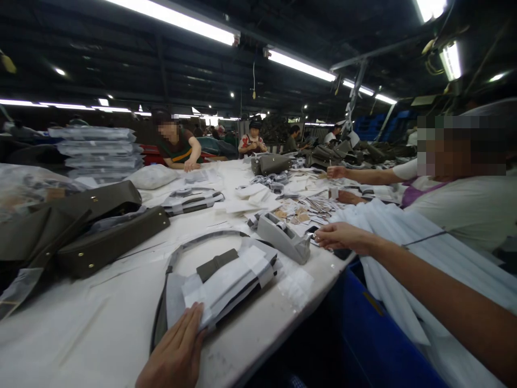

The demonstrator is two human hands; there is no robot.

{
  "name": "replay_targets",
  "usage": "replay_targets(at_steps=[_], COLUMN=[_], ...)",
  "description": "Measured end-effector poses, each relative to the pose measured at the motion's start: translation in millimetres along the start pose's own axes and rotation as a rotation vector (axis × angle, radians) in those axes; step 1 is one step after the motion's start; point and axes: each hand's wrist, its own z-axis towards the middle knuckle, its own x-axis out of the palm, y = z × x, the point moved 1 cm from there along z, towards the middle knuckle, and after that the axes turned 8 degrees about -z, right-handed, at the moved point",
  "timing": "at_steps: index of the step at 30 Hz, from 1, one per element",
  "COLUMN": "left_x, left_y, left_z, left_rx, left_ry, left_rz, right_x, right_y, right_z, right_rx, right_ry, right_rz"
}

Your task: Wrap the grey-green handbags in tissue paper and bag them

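My left hand (177, 350) lies flat, fingers together, on the near end of a grey bag strap bundle wrapped in white paper (224, 280) on the white table (100, 328). My right hand (339, 237) reaches out to the grey tape dispenser (283, 236), its fingertips pinched at the dispenser's cutting end on what looks like the tape end. The strap's long loop (202, 240) curves round behind the wrapped bundle.
Olive-grey handbags (92, 231) lie at the left. Stacked plastic-wrapped packs (99, 151) stand behind them. More wrapped straps (194, 199), paper pieces and small parts cover the middle. A co-worker's arms (363, 175) work at the right; other people sit across the table. A blue bin (375, 345) holds white sheets (404, 237).
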Motion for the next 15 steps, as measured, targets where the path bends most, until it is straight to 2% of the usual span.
replay_targets(at_steps=[5, 9, 12, 15], left_x=[-3.8, -5.6, -3.3, -2.8], left_y=[-1.3, -2.2, -1.6, -2.0], left_z=[3.5, 4.5, 3.3, 2.4], left_rx=[-0.008, -0.008, -0.027, -0.065], left_ry=[0.000, 0.012, 0.016, 0.018], left_rz=[-0.006, -0.027, -0.056, -0.082], right_x=[22.8, 32.7, 33.7, 43.8], right_y=[-39.7, -55.4, -52.5, -28.6], right_z=[9.5, 18.0, 6.7, -13.3], right_rx=[-0.016, -0.077, -0.132, -0.224], right_ry=[-0.059, -0.138, -0.144, -0.059], right_rz=[-0.021, -0.059, -0.116, -0.191])
